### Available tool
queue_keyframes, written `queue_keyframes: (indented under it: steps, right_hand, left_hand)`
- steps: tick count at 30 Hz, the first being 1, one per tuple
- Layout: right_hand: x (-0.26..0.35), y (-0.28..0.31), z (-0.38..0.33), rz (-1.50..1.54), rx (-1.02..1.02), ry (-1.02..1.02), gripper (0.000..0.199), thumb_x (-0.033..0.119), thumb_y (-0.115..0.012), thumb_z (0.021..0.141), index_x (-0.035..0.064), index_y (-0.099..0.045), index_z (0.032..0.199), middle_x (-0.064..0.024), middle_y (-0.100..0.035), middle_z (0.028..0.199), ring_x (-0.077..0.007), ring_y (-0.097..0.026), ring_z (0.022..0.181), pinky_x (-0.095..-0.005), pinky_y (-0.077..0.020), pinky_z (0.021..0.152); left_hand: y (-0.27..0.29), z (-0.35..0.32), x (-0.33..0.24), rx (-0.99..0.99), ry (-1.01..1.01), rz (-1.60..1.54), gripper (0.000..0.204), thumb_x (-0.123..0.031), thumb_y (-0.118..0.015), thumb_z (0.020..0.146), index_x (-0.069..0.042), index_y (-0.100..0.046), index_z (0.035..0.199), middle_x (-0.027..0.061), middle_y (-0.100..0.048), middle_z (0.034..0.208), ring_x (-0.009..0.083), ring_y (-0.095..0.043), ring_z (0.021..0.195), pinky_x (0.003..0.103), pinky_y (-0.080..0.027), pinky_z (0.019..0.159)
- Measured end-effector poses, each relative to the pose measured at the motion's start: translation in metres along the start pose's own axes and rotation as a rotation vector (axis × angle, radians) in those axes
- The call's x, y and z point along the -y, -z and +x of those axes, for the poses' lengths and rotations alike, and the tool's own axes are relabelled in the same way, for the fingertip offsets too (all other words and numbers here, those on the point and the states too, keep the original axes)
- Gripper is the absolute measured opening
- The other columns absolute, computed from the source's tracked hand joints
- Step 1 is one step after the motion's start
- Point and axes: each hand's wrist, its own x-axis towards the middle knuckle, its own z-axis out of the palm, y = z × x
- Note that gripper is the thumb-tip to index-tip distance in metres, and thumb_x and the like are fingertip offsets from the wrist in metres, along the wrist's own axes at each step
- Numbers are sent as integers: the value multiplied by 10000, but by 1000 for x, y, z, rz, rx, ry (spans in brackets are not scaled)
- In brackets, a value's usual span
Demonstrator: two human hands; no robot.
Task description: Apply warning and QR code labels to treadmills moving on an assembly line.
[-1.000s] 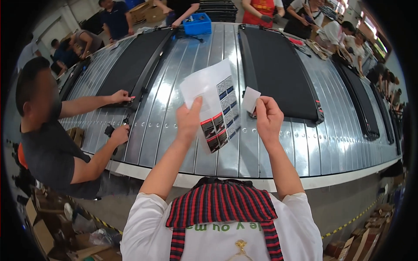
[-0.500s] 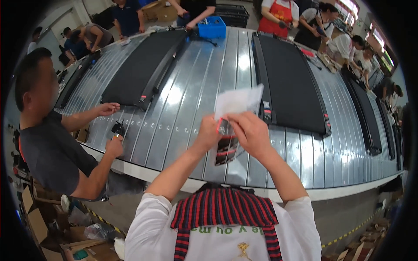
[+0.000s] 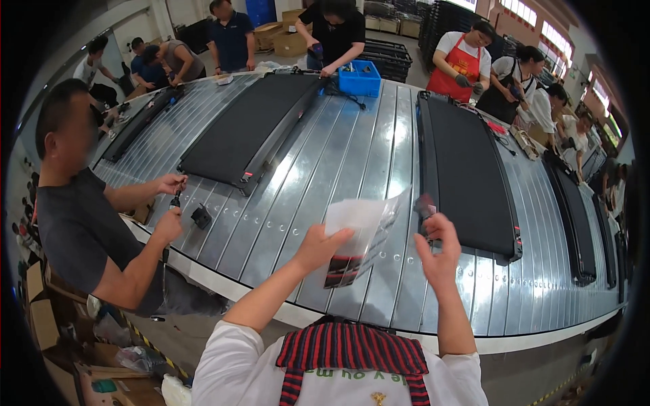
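Observation:
A clear plastic bag point(image 3: 344, 267) hangs from my left hand point(image 3: 319, 245), pinched under the thumb near its top. White paper point(image 3: 355, 215) shows in its upper part, and dark pieces with red stripes in its lower part. To the right, my right hand point(image 3: 441, 247) is apart from the bag with curled fingers. A small, blurred dark-reddish piece point(image 3: 425, 201) shows at its fingertips, overlapping the near left corner of a black panel point(image 3: 470, 176). It appears to be held, though its kind is unclear.
A ribbed metal table point(image 3: 318, 155) extends ahead. Another black panel point(image 3: 244, 132) lies left, near a blue bin point(image 3: 359, 80). A co-worker point(image 3: 88, 216) at left holds a tool beside a small black part point(image 3: 201, 216). Other people stand along the far side.
My right hand has come away from the bag and moved right. My left hand keeps the bag, now lower in view. The co-worker's hands have come closer together.

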Motion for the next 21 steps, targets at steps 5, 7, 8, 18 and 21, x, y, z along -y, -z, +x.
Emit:
queue_keyframes:
  steps: [5,7,8,18,21]
  right_hand:
    - [-29,3,-7,547,232,-311,766,88,-762,666,-2,-349,1305,-113,-559,1140,-190,-549,1021,-319,-423,891]
    - [-33,-6,-16,859,393,-424,726,87,-765,690,-24,-369,1288,-108,-576,1113,-154,-541,1040,-306,-431,889]
    - [-35,-10,-20,867,411,-493,702,80,-758,697,-24,-382,1280,-100,-583,1095,-150,-546,1030,-300,-436,880]
    - [-33,-22,-9,709,616,-463,626,5,-716,714,25,-425,1268,-86,-639,942,-129,-599,883,-246,-482,762]
    - [-28,-19,7,578,676,-195,710,76,-740,688,80,-388,1304,-76,-671,886,-199,-642,841,-309,-499,750]
  left_hand:
    - [7,-29,-3,58,-3,-58,319,-221,-623,842,3,-608,1068,62,-638,969,118,-569,890,275,-458,784]
    - [4,-35,-3,33,-24,-27,319,-242,-623,843,7,-625,1042,68,-656,920,114,-580,857,274,-464,760]
    - [2,-37,-3,19,-17,-4,314,-241,-620,846,8,-625,1038,69,-658,911,116,-582,855,273,-464,760]
    - [2,-64,14,-130,-3,302,273,-232,-618,837,-18,-644,1004,84,-663,831,115,-597,756,270,-470,677]
    - [2,-72,15,-92,45,463,210,-189,-618,829,-35,-652,967,117,-659,832,200,-635,722,289,-479,642]
